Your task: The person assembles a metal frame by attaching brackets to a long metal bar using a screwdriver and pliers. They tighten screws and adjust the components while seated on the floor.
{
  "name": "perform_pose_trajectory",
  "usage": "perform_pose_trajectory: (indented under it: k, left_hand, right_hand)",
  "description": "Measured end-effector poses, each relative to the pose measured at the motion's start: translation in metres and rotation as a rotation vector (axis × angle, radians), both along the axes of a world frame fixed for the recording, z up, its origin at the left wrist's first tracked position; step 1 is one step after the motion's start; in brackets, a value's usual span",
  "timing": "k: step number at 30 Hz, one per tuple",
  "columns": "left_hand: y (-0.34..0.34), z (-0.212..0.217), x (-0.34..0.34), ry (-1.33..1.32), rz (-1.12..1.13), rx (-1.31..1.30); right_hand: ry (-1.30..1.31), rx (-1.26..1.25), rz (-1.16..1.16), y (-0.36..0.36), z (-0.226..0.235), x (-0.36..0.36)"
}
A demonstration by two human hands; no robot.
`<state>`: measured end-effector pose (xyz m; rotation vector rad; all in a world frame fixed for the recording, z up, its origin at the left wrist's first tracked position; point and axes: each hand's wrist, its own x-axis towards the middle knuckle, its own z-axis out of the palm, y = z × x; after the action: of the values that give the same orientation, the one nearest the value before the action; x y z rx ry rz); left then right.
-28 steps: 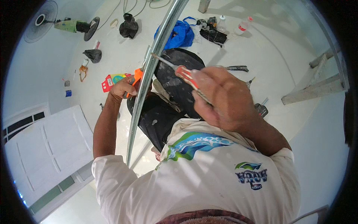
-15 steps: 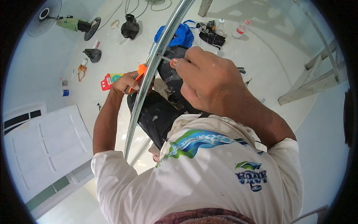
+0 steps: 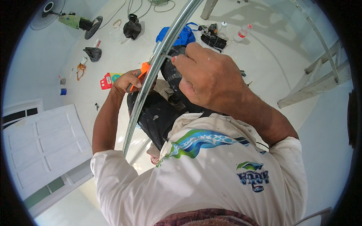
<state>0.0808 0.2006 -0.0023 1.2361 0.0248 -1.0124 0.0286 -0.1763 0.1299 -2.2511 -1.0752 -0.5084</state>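
Between one and two o'clock, the right hand [image 3: 217, 77] curls tight round a screwdriver [image 3: 174, 59], its tip at the metal rail [image 3: 177, 26] slanting from eight o'clock to twelve — the left hand [image 3: 129, 81], at ten, grips an orange-and-grey tool [image 3: 144, 67] beside it. Beyond, on the floor [image 3: 260, 60], sit a blue bag [image 3: 184, 37] at twelve and a red-capped bottle [image 3: 240, 34] at one.

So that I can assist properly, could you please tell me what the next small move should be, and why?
Perhaps a gentle push of the red-handled metal screwdriver against the long silver metal rail: the screwdriver seems to meet the rail's side, the right hand is closed around it, and the left hand grips an orange-and-grey tool beside the rail.
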Motion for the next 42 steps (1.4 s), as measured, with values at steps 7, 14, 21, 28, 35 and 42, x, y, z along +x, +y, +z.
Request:
perform_pose_trajectory:
  k: [7,14,21,28,35,42]
  left_hand:
    - [0.001,0.002,0.0,0.007,-0.007,-0.01]
    - [0.008,0.002,-0.004,-0.084,-0.037,0.1]
    - [-0.005,0.03,-0.012,-0.246,-0.064,0.404]
    - [-0.015,0.026,-0.021,-0.333,-0.017,0.403]
    - [-0.021,0.027,-0.027,-0.492,-0.082,0.667]
    - [-0.02,0.038,-0.029,-0.517,-0.105,0.758]
  right_hand:
    - [-0.049,-0.071,-0.02,0.006,0.007,-0.004]
    - [-0.211,-0.313,0.066,0.011,0.023,-0.008]
    - [-0.043,-0.172,-0.007,0.008,0.01,-0.012]
    - [0.986,0.455,-0.387,0.003,-0.042,-0.019]
    - [0.33,-0.141,-0.203,-0.011,-0.061,-0.006]
    - [1.827,0.889,-0.131,-0.024,-0.065,0.026]
